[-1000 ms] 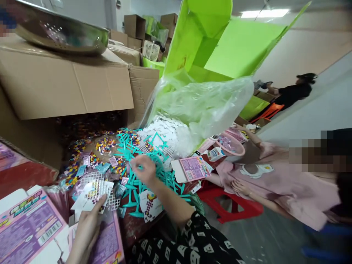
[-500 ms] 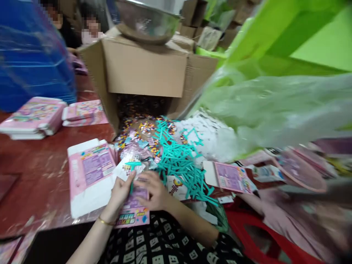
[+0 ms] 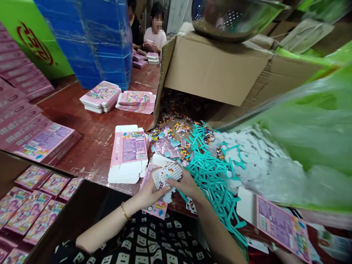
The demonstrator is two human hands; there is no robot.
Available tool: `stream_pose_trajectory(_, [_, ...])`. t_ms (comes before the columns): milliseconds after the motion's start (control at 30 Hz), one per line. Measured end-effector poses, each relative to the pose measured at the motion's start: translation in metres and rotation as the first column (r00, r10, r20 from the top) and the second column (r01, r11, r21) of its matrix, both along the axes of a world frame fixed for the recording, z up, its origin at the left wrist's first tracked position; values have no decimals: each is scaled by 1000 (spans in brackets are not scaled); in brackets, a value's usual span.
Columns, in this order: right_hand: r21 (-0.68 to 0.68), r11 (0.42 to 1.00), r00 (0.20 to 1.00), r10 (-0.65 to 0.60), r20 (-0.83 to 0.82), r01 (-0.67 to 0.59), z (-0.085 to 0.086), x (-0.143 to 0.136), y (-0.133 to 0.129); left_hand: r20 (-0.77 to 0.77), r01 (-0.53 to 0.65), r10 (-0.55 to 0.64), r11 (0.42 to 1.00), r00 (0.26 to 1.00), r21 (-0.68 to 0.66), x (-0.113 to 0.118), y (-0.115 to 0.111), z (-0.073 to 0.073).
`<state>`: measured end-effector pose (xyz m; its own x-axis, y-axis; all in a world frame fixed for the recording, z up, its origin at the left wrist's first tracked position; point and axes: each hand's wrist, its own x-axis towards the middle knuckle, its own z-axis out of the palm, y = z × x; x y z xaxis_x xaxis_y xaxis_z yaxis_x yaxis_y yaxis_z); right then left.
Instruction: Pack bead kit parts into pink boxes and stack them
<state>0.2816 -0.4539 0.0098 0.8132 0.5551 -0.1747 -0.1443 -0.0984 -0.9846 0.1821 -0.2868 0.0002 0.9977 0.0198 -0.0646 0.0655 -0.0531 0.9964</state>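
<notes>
My left hand (image 3: 153,191) is closed on a printed pattern card (image 3: 162,176), its thumb across the front. My right hand (image 3: 187,183) grips a white pegboard (image 3: 175,173) lying against the card. A teal plastic stick (image 3: 180,194) shows under the right hand; whether its fingers hold it I cannot tell. Below both hands a flattened pink box (image 3: 158,212) lies at the table edge by my lap, partly covered by them. Right beside my right hand spreads a heap of teal T-shaped sticks (image 3: 211,176).
Flattened pink boxes (image 3: 129,154) lie left of my hands. Bead packets (image 3: 166,146) spill from a tipped carton (image 3: 209,69), with white boards (image 3: 255,150) to its right. A metal colander (image 3: 228,22) sits on top. Pink boxes (image 3: 44,143) are stacked at left. Two people sit behind.
The view has swung left, showing stacked and boxed pink packages. My hands have come together around the card, and the white pegboard now shows with it.
</notes>
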Motion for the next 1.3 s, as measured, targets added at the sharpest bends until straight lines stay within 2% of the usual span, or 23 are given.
stream_pose_trajectory(67, [18, 989, 990, -143, -14, 144, -2, 21, -8, 71, -57, 50, 993, 996, 99, -5, 9, -3])
stream_pose_trajectory(167, [99, 905, 910, -410, -51, 414, -3, 70, -13, 229, -233, 164, 920, 959, 316, -15, 23, -9])
stream_pose_trajectory(233, [137, 882, 892, -451, -37, 452, -6, 100, -7, 262, -287, 190, 865, 946, 410, -21, 28, -18])
stream_pose_trajectory(300, [108, 932, 937, -349, 5, 346, -15, 114, 5, 245, -274, 176, 845, 953, 459, -26, 30, -29])
stream_pose_trajectory(367, [24, 995, 995, -94, 11, 94, -27, 111, 22, 233, -247, 150, 843, 961, 477, -29, 28, -39])
stream_pose_trajectory(400, [-15, 998, 998, 62, -11, -62, -34, 105, 29, 230, -239, 142, 844, 963, 481, -30, 26, -43])
stream_pose_trajectory(467, [-41, 950, 949, 305, -83, -309, -43, 86, 40, 230, -235, 138, 846, 963, 478, -31, 23, -48])
stream_pose_trajectory(533, [2, 917, 910, 395, -126, -398, -42, 67, 41, 215, -242, 160, 862, 963, 444, -30, 21, -48])
stream_pose_trajectory(600, [52, 911, 905, 413, -97, -410, -29, 54, 33, 157, -272, 230, 896, 960, 351, -30, 19, -43])
stream_pose_trajectory(667, [25, 902, 902, 430, 41, -431, -9, 43, 21, 30, -261, 261, 943, 965, 207, -30, 17, -33])
stream_pose_trajectory(700, [-41, 902, 889, 430, 155, -429, 3, 38, 15, -48, -236, 244, 963, 969, 132, -29, 16, -28])
stream_pose_trajectory(767, [-231, 912, 800, 410, 439, -340, 23, 26, 9, -171, -189, 188, 982, 967, 10, -26, 13, -18])
stream_pose_trajectory(833, [-382, 914, 600, 382, 703, -134, 36, 16, 8, -211, -211, 195, 976, 958, -58, -21, 9, -11])
stream_pose_trajectory(933, [-415, 900, 275, 368, 888, 135, 42, 12, 11, -168, -312, 293, 945, 941, -97, -8, 5, -8])
stream_pose_trajectory(1000, [-380, 902, 134, 359, 924, 206, 42, 19, 11, -153, -344, 327, 933, 933, -104, 1, 4, -7])
stream_pose_trajectory(1100, [-273, 932, 24, 275, 961, 238, 50, 32, 1, -123, -354, 343, 932, 931, -77, 11, 7, -1])
stream_pose_trajectory(1167, [-185, 951, -15, 195, 981, 249, 65, 32, -10, -61, -362, 359, 932, 931, -36, 11, 11, 10])
stream_pose_trajectory(1233, [-135, 966, -34, 146, 989, 219, 85, 23, -22, 48, -362, 361, 932, 931, 14, 7, 13, 24])
stream_pose_trajectory(1300, [-128, 973, -15, 134, 991, 190, 102, 8, -31, 186, -326, 314, 945, 931, 36, 1, 16, 34])
